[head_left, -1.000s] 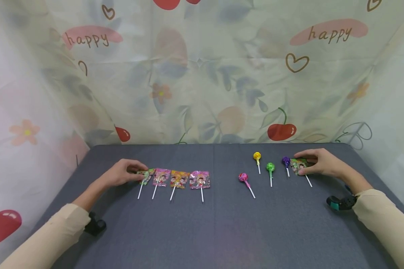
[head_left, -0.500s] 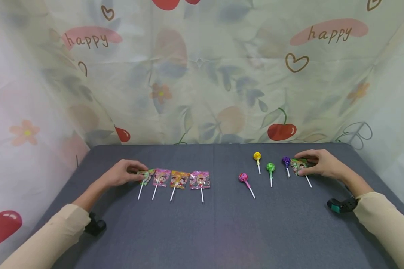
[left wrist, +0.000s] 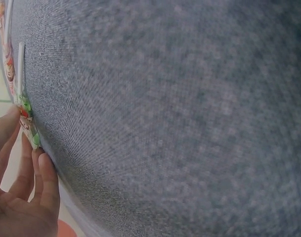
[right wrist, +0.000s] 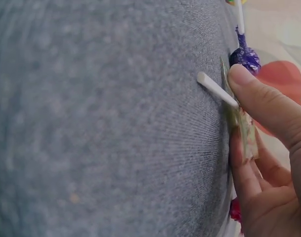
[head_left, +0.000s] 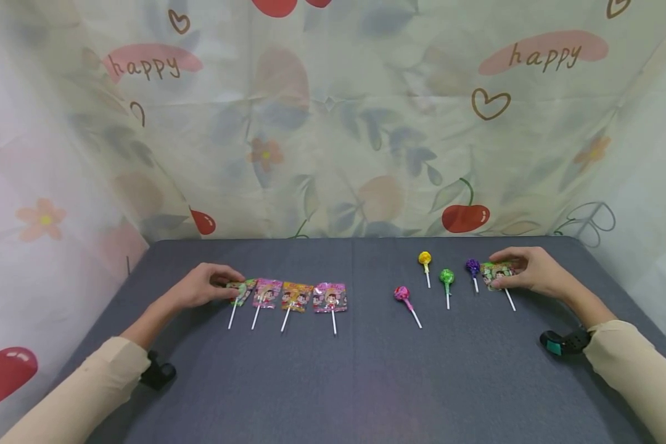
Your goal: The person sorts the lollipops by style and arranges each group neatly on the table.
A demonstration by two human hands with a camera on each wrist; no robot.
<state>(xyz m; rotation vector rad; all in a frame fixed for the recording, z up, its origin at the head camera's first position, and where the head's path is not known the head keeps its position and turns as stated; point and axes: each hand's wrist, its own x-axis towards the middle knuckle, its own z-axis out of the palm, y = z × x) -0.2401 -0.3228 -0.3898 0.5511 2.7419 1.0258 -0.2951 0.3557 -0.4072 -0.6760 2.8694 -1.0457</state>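
Note:
My left hand (head_left: 206, 285) pinches a green flat-wrapped lollipop (head_left: 248, 288) at the left end of a row. In the left wrist view, thumb and fingers hold the wrapper of this lollipop (left wrist: 25, 118) by its edges. Beside it lie a pink flat lollipop (head_left: 267, 291), an orange one (head_left: 296, 295) and a larger pink one (head_left: 330, 296), sticks toward me. On the right, my right hand (head_left: 535, 271) pinches another green flat-wrapped lollipop (head_left: 494, 270), partly hidden by the fingers. A purple ball lollipop (head_left: 473, 266) lies just left of it.
Left of the purple lollipop lie yellow (head_left: 424, 258), green (head_left: 446, 276) and pink (head_left: 402, 293) ball lollipops. All rest on a grey cloth-covered table (head_left: 355, 382). A printed curtain (head_left: 333, 142) hangs behind its far edge. In the right wrist view, a red thing (right wrist: 235, 210) is mostly hidden behind the hand.
The fingertips of my right hand have crept slightly right over the wrapper. My left hand and the lollipops show no visible movement.

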